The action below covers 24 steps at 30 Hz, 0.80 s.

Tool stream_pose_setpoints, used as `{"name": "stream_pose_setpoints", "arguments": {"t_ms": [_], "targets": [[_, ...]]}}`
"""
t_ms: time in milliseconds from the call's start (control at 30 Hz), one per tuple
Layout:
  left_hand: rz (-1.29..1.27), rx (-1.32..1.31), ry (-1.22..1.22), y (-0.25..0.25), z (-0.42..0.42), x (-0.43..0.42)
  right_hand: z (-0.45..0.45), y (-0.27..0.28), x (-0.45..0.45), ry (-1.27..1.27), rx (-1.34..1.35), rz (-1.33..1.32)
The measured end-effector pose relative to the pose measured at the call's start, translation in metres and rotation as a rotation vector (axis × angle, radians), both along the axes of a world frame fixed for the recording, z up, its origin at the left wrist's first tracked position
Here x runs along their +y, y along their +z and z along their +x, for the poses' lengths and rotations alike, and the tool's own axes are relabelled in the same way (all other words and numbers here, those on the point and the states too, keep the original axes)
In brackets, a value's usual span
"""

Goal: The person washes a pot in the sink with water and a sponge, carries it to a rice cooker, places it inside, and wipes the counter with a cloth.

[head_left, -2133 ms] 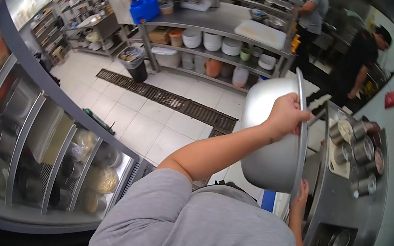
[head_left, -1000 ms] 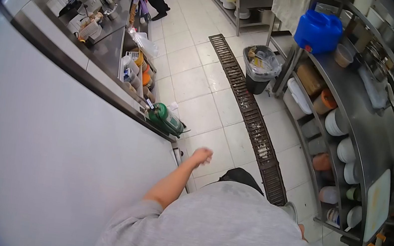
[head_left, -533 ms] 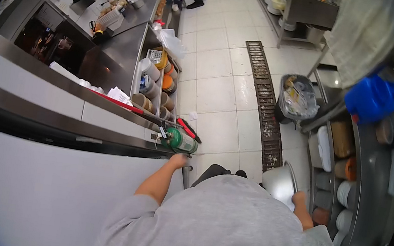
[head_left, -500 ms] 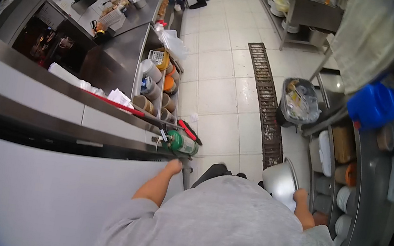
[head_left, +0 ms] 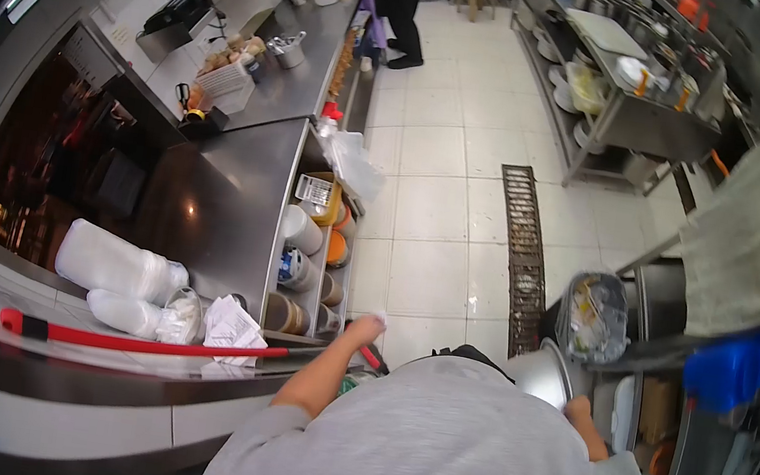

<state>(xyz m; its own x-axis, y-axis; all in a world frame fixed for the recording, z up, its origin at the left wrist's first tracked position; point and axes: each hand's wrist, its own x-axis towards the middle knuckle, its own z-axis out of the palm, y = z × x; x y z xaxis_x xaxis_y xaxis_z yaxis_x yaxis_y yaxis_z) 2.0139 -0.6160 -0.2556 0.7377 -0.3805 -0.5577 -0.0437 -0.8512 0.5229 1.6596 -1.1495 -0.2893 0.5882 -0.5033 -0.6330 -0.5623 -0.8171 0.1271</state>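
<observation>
My right hand [head_left: 579, 415] grips the rim of a large silver metal pot [head_left: 539, 375], which hangs at my right side. My shirt hides part of the pot, and its inside does not show. On the other side, my left hand [head_left: 365, 328] is out in front of the shelf unit with its fingers curled in, and I see nothing in it. Just below that hand, a red-handled brush [head_left: 374, 360] is partly covered by my arm and body. A bit of a green cylinder [head_left: 348, 385] shows beside my forearm.
A lined trash bin [head_left: 594, 316] stands ahead on the right, beside a floor drain grate [head_left: 521, 257]. Left is a steel counter [head_left: 222, 186] with shelved containers [head_left: 303, 230] and a long red-handled tool [head_left: 142, 340]. A person [head_left: 401, 7] stands at the far counter.
I have moved forward along the aisle, carrying the pot. The white surface at my left has passed out of view. My left hand has swung forward; my right still grips the pot.
</observation>
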Motion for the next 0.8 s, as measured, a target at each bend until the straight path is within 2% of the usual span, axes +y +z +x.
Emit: {"name": "stream_pose_setpoints", "arguments": {"t_ms": [67,167,267,333,400,433,500,567,600,633,767,800], "targets": [[-0.037,-0.197,0.065,0.031,0.079,-0.029,0.027,0.000,0.001,0.077,0.075,0.039],[-0.237,-0.110,0.304,0.044,0.179,-0.052,0.082,-0.001,-0.009,0.048,0.152,0.081],[-0.291,-0.153,0.374,0.017,0.238,-0.045,0.141,-0.007,-0.040,0.019,0.190,0.095],[-0.105,-0.123,0.421,-0.010,0.244,-0.020,0.186,0.004,-0.051,0.010,0.197,0.109],[0.268,-0.021,-0.116,-0.043,0.248,0.020,0.238,0.009,-0.061,0.005,0.193,0.115],[0.328,0.093,-0.711,-0.065,0.257,0.054,0.265,0.010,-0.069,0.013,0.186,0.111],[0.307,0.324,0.080,-0.106,0.229,0.089,0.319,0.019,-0.081,0.032,0.168,0.106],[0.368,0.119,0.022,-0.060,0.210,0.090,0.383,0.029,-0.087,0.047,0.144,0.089],[0.405,0.016,-0.002,-0.003,0.202,0.076,0.416,0.034,-0.088,0.053,0.121,0.079],[0.414,0.046,0.034,0.002,0.200,0.079,0.445,0.030,-0.094,0.065,0.095,0.061],[0.344,0.380,0.255,-0.036,0.233,0.104,0.530,-0.024,-0.129,0.141,-0.081,-0.051],[0.310,0.488,0.343,-0.053,0.254,0.107,0.542,-0.019,-0.128,0.026,-0.149,-0.016]]}}
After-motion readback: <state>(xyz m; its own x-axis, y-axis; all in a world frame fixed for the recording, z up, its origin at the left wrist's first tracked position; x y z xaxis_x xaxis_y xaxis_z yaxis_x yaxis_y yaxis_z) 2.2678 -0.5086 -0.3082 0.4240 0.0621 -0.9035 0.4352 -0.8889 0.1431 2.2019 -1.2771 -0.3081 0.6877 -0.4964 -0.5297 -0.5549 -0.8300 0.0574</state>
